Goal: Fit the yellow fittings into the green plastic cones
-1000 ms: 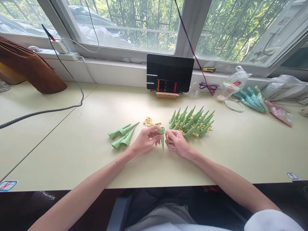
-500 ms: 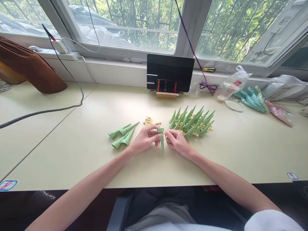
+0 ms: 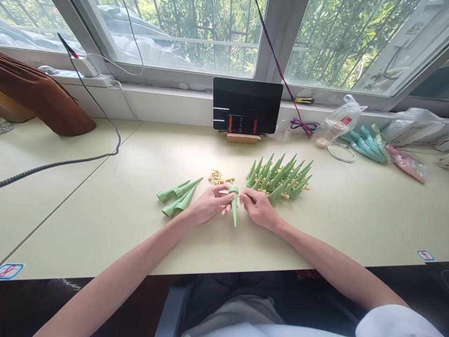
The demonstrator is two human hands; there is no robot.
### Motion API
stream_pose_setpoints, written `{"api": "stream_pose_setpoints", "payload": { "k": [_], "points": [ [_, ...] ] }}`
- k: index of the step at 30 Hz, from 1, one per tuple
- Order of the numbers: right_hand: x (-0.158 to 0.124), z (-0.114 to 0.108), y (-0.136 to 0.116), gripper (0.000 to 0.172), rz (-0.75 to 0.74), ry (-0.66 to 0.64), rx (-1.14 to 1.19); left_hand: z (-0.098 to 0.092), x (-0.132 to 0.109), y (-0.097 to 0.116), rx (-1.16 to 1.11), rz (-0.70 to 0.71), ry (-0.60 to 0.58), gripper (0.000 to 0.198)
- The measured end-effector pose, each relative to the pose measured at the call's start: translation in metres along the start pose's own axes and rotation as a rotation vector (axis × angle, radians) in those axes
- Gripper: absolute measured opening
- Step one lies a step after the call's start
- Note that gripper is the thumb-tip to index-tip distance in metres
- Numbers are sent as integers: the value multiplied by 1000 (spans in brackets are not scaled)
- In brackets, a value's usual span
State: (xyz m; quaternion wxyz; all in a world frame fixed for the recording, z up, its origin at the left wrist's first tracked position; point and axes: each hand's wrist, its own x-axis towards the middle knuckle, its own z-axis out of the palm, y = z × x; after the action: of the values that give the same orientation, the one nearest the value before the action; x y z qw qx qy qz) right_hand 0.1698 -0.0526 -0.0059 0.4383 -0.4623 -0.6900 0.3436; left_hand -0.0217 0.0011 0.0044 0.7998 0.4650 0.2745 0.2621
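My left hand [image 3: 213, 203] is closed on a green plastic watering spike [image 3: 235, 208], its ribbed cap up and its tip pointing down. Close against the spike's right side, my right hand [image 3: 258, 206] pinches a small yellow valve, mostly hidden by the fingers. Left of my hands lie several green spikes [image 3: 180, 193] without yellow parts. Behind my left hand is a small heap of yellow valves [image 3: 218, 177]. To the right stands a dense group of green spikes with yellow valves fitted [image 3: 280, 177].
A dark tablet [image 3: 247, 100] and a phone showing a timer [image 3: 244, 125] lean on a cardboard stand at the back. Plastic bags [image 3: 338, 122] and a coiled white cable [image 3: 342, 153] lie at the back right. A black cable [image 3: 70, 162] crosses the table's left side.
The green spike has turned slightly and shifted a little left in my left hand. My right hand stays pinched beside it.
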Motion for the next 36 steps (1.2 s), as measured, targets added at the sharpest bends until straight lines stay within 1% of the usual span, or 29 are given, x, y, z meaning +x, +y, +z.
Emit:
{"api": "stream_pose_setpoints", "payload": {
  "k": [5,10,13,16,20,22,25,29,32,36],
  "points": [
    [0,1,0,30,-41,32,-64,-2,1,-1,-40,-34,-1,29],
    [-1,1,0,33,8,19,-49,1,0,0,5,16,-5,29],
    [-1,1,0,35,51,4,-17,1,-1,0,74,58,-11,29],
    [0,3,0,38,133,-13,129,2,0,-1,185,130,-12,29],
    [3,3,-3,42,284,-71,463,6,0,-1,331,246,18,29],
    [4,2,-7,45,342,-102,595,9,-1,0,389,297,38,28],
    [4,0,-9,47,395,-135,698,14,-3,1,455,359,68,25],
    [5,-2,-7,47,455,-179,808,17,-5,2,479,391,89,26],
    [6,-3,-5,44,475,-225,896,17,-5,2,486,404,106,28],
    [7,-5,-5,41,487,-268,963,15,-5,2,537,425,126,26]
  ]
}}
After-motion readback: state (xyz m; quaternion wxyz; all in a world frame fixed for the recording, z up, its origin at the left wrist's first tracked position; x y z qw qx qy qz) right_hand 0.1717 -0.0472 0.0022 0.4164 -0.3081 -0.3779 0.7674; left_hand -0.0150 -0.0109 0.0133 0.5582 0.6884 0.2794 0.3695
